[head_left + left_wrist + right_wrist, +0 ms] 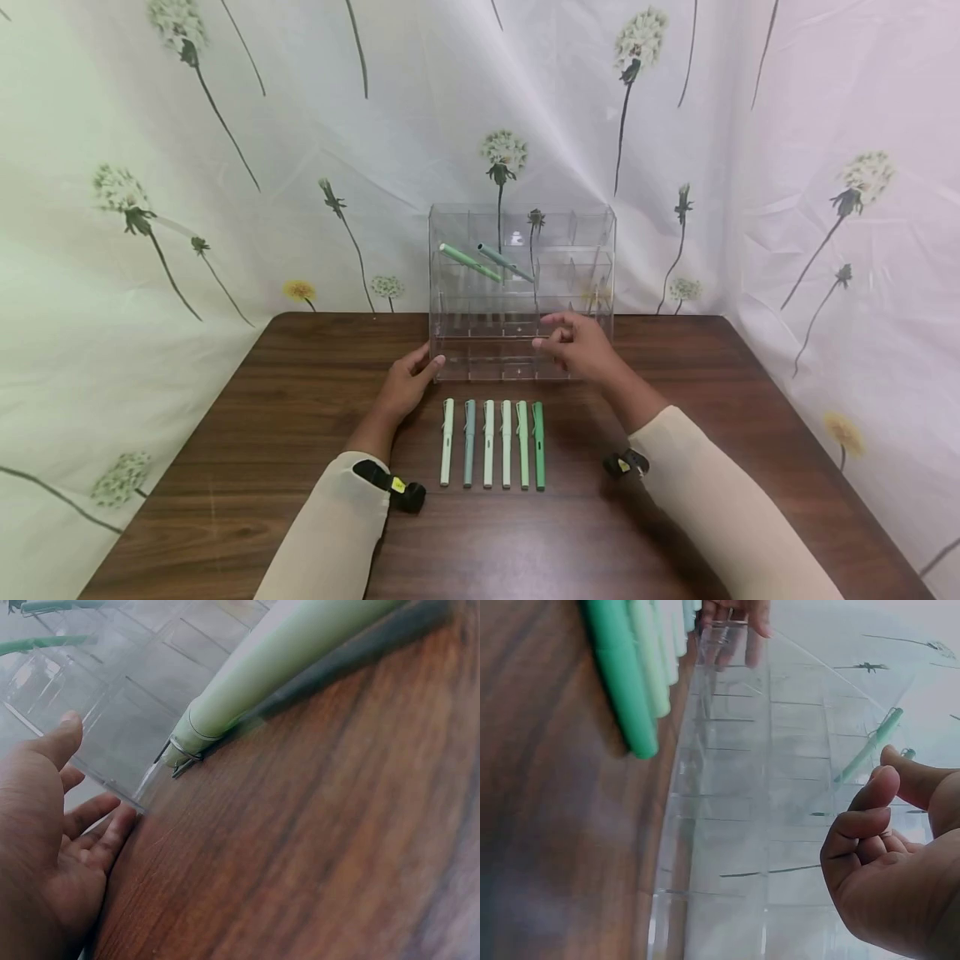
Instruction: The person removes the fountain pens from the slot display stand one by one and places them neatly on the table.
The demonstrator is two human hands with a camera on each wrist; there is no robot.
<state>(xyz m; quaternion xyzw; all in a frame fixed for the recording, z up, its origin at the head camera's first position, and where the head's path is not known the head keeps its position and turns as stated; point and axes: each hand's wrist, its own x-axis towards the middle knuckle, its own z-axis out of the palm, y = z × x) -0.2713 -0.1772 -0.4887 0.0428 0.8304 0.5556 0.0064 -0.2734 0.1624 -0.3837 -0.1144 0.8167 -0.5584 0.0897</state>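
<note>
The left hand (408, 385), fingers relaxed, seemingly touches the clear tiered organizer (487, 348) holding 2 pens (468, 263); the right hand (583, 346), loosely curled, empty, hovers before it. 6 capped pens (506, 446) line the table (300, 433).

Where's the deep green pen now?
In the head view, the deep green pen lies on the wooden table, rightmost in the row, beside a light green pen.

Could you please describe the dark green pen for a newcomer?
On the brown table, six pens lie in a row before the clear organizer. The dark green pen lies at the row's right end, the only one that deeply green.
</note>
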